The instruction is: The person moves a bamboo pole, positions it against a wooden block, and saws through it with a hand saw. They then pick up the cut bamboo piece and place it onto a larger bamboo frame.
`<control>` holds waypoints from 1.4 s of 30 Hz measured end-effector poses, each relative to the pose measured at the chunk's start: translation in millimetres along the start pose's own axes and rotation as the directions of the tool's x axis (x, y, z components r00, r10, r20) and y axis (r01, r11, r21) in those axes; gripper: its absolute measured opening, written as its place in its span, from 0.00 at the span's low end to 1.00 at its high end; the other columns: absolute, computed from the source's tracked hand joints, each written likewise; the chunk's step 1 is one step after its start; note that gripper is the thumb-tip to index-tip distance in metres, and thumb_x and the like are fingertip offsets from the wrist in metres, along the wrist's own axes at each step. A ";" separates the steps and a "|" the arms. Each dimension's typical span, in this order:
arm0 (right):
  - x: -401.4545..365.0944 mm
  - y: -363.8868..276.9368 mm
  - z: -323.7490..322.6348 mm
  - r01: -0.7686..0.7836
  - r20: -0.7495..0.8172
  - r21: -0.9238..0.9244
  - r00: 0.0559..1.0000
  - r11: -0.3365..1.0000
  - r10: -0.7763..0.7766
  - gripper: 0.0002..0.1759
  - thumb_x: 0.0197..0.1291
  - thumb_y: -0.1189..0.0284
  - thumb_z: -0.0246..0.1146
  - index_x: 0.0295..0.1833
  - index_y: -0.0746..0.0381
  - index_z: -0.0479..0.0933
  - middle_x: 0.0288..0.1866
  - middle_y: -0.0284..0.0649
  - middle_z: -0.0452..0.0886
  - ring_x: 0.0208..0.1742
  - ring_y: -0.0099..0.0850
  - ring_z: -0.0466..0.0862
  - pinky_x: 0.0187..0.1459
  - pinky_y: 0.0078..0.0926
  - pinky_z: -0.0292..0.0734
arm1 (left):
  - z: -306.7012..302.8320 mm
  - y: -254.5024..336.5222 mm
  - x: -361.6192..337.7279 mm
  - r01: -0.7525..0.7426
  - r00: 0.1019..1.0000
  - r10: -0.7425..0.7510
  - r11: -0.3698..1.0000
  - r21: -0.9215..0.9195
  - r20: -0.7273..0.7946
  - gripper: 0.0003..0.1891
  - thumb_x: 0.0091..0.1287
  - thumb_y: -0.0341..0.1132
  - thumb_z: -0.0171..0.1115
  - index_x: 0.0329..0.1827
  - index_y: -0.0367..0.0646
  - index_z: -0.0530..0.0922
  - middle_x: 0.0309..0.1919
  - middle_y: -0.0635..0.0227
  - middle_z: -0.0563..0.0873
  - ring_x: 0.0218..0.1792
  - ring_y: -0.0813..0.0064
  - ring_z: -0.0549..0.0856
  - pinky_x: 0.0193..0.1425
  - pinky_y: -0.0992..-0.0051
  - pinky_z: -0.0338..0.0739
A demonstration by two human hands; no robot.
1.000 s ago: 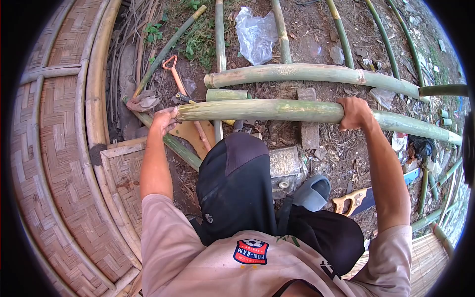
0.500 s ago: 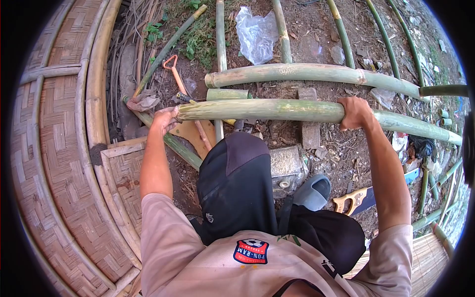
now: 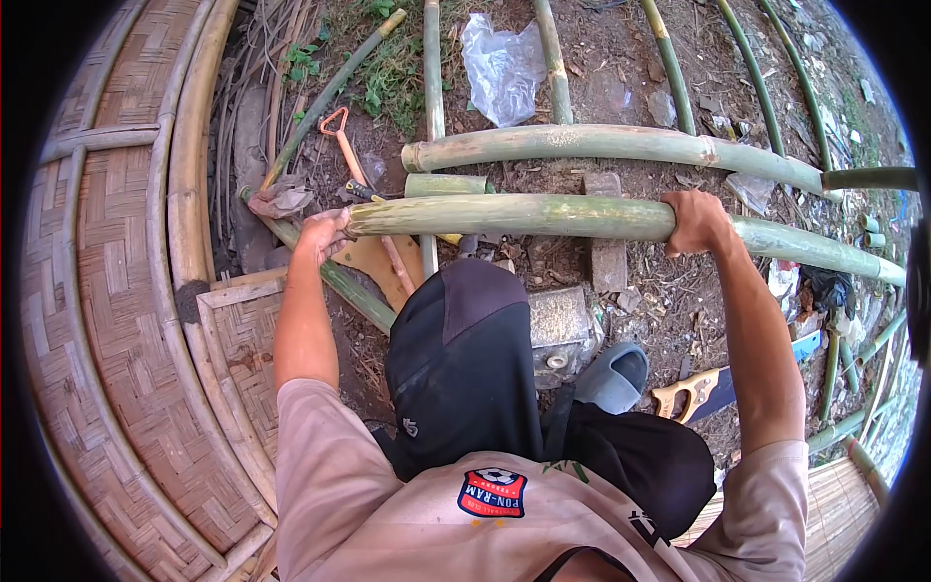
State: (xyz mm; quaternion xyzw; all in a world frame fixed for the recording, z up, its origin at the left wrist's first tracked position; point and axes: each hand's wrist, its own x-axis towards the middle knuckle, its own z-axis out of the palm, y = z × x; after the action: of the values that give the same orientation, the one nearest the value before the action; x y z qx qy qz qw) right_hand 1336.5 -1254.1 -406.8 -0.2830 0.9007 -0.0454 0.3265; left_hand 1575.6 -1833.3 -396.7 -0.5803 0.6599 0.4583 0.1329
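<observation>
A thick green bamboo pole [image 3: 524, 214] runs crosswise in front of my knees and on toward the right edge. My left hand [image 3: 325, 236] grips its cut left end, with the fingers partly hidden at the tip. Farther along, my right hand [image 3: 696, 222] is wrapped over the pole from above. Behind it lies a second thick bamboo pole [image 3: 582, 144], roughly parallel. A short bamboo piece [image 3: 445, 185] sits between the two at the left. Under the held pole is a concrete block [image 3: 609, 264].
A handsaw [image 3: 698, 392] lies at lower right beside a grey sandal [image 3: 613, 376]. An orange-handled tool [image 3: 341, 145] rests on the soil at left. Several thinner bamboo poles [image 3: 669, 63] stretch away behind. A woven bamboo wall [image 3: 116, 291] borders the left side. Plastic sheeting [image 3: 504, 68] lies at back.
</observation>
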 end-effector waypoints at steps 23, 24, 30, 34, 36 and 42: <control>-18.6 8.5 39.9 0.151 -0.399 -0.136 0.896 0.979 -0.194 0.27 0.39 0.69 0.75 0.50 0.54 0.79 0.47 0.39 0.82 0.56 0.41 0.83 0.56 0.43 0.82 | 26.0 -61.7 25.4 -0.300 0.952 0.264 0.906 -0.299 -0.153 0.23 0.84 0.46 0.53 0.72 0.40 0.76 0.62 0.63 0.85 0.63 0.63 0.84 0.71 0.56 0.78; -22.5 6.6 49.2 0.129 -0.406 -0.127 0.898 0.984 -0.170 0.27 0.39 0.69 0.75 0.50 0.54 0.79 0.47 0.39 0.82 0.56 0.41 0.83 0.56 0.43 0.82 | 27.0 -64.9 18.9 -0.312 0.950 0.279 0.889 -0.336 -0.143 0.22 0.84 0.45 0.53 0.71 0.39 0.77 0.62 0.62 0.84 0.63 0.63 0.83 0.71 0.56 0.78; -40.3 7.1 83.0 0.060 -0.622 -0.050 0.779 0.997 -0.078 0.28 0.39 0.74 0.76 0.51 0.54 0.79 0.47 0.36 0.80 0.56 0.36 0.81 0.61 0.46 0.71 | 22.9 -94.8 -10.2 -0.363 0.932 0.345 0.869 -0.337 -0.113 0.20 0.83 0.41 0.57 0.69 0.37 0.77 0.62 0.60 0.83 0.61 0.65 0.84 0.69 0.57 0.80; -49.6 13.9 85.8 -0.021 -0.656 -0.055 0.754 0.998 -0.020 0.32 0.35 0.76 0.76 0.54 0.53 0.80 0.53 0.35 0.82 0.62 0.37 0.80 0.65 0.53 0.68 | 39.9 -88.2 -32.2 -0.388 0.920 0.385 0.865 -0.319 -0.074 0.20 0.81 0.39 0.60 0.69 0.37 0.77 0.61 0.60 0.84 0.60 0.66 0.84 0.69 0.58 0.81; -48.5 14.8 81.0 -0.015 -0.652 -0.072 0.757 0.997 -0.035 0.32 0.35 0.76 0.77 0.53 0.53 0.80 0.53 0.35 0.82 0.62 0.37 0.80 0.66 0.54 0.67 | 44.4 -85.1 -37.1 -0.369 0.928 0.364 0.875 -0.313 -0.076 0.20 0.81 0.38 0.61 0.68 0.35 0.77 0.59 0.60 0.84 0.59 0.67 0.84 0.69 0.60 0.80; -63.6 -7.1 75.8 -0.133 -0.611 0.028 0.783 0.991 0.122 0.63 0.36 0.70 0.86 0.82 0.40 0.62 0.72 0.41 0.73 0.77 0.45 0.69 0.79 0.67 0.48 | 49.5 -78.3 -46.5 -0.361 0.931 0.361 0.877 -0.318 -0.063 0.21 0.79 0.39 0.63 0.68 0.33 0.78 0.60 0.60 0.84 0.59 0.67 0.84 0.70 0.62 0.79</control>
State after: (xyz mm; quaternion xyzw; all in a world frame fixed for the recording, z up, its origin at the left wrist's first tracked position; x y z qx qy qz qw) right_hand 1426.3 -1217.9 -428.4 -0.1945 0.9752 -0.1045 0.0181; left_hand 1641.1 -1758.4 -426.1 -0.4614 0.6722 0.5766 -0.0524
